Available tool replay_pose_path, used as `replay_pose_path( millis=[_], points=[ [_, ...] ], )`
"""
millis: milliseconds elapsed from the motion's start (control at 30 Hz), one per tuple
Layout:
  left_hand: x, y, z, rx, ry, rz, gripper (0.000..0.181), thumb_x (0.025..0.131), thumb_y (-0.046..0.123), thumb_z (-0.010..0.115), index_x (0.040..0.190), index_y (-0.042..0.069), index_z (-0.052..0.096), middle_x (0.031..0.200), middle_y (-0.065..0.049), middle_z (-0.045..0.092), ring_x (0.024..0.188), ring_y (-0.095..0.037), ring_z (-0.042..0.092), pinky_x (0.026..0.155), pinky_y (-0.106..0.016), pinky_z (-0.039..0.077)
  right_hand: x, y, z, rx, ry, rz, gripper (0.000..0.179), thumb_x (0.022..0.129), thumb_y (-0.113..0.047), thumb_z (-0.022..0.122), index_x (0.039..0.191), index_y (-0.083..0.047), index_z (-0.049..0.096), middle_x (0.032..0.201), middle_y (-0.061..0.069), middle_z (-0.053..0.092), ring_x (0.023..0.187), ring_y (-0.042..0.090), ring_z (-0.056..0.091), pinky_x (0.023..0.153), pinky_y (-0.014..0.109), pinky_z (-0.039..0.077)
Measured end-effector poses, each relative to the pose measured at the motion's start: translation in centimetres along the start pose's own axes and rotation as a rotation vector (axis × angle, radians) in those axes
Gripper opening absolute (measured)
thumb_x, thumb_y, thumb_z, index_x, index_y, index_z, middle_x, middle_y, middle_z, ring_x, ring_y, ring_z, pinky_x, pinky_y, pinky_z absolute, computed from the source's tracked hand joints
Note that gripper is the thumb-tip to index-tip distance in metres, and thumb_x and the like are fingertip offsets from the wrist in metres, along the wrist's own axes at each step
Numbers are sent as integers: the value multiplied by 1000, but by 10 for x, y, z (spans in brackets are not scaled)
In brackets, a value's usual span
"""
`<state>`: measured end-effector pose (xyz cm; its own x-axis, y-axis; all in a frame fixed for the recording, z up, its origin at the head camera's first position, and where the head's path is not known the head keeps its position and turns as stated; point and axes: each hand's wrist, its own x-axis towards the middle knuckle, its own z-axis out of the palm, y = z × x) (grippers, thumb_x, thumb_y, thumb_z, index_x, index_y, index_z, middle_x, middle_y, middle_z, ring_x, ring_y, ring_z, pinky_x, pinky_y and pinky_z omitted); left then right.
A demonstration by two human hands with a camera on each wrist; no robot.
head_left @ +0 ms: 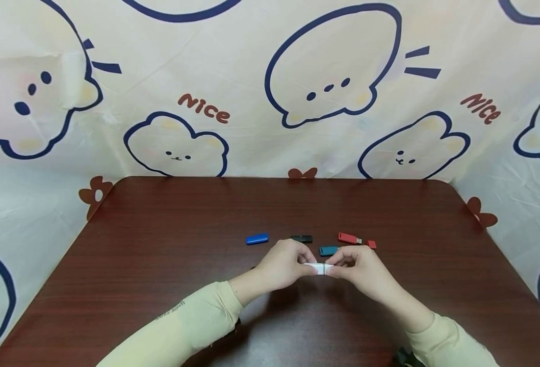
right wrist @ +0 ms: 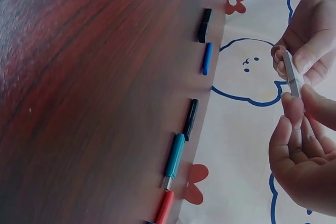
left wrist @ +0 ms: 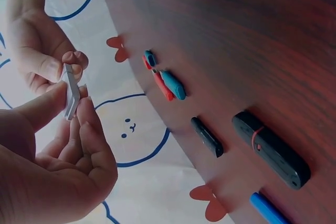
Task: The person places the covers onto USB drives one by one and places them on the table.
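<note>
A slim white USB stick [head_left: 319, 268] with a dark seam across it is held level between both hands, above the table. My left hand [head_left: 281, 264] pinches its left end between thumb and fingers. At the other end, my right hand [head_left: 367, 269] pinches it the same way, just past the seam. Both wrist views show the white stick [left wrist: 72, 98] between the two sets of fingertips, its ends partly covered. A teal USB stick [head_left: 328, 251] lies just behind the hands, partly hidden by the right fingers; its metal plug [right wrist: 167, 183] shows in the right wrist view.
On the brown table [head_left: 182, 214] behind the hands lie a blue stick [head_left: 257, 239], a black stick [head_left: 301, 238], a red USB stick [head_left: 349, 238] with bare plug, and a small red cap [head_left: 371, 244]. A thicker black piece [left wrist: 270, 148] with a red line lies near the left wrist.
</note>
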<state>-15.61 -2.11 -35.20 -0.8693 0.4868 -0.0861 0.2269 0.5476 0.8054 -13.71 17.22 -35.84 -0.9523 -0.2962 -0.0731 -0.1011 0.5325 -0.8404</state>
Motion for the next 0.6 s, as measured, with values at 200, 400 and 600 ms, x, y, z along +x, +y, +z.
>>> replay_pose_path(
  millis=[200, 400, 600],
  points=[
    [-1, -1, 1, 19, 1, 21, 6, 80, 10, 73, 79, 5, 70, 69, 0, 65, 60, -5, 50, 53, -18, 42, 0, 1, 1, -25, -4, 8, 11, 78, -14, 74, 84, -5, 72, 74, 6, 68, 66, 11, 57, 58, 25, 48],
    [-1, 0, 6, 219, 30, 104, 10, 83, 19, 71, 87, 10, 70, 77, 3, 69, 57, -2, 47, 52, -16, 41, 1, 3, -2, 13, 5, 45, 15, 79, -12, 73, 89, -1, 70, 76, 8, 69, 68, 19, 61, 60, 30, 51],
    [-4, 1, 9, 472, 86, 233, 19, 82, 24, 72, 97, 13, 67, 85, 2, 70, 61, -3, 51, 56, -15, 42, 2, 6, -5, 60, -23, 49, 18, 82, -11, 70, 94, 3, 67, 80, 17, 69, 67, 22, 62, 61, 32, 52]
  ],
)
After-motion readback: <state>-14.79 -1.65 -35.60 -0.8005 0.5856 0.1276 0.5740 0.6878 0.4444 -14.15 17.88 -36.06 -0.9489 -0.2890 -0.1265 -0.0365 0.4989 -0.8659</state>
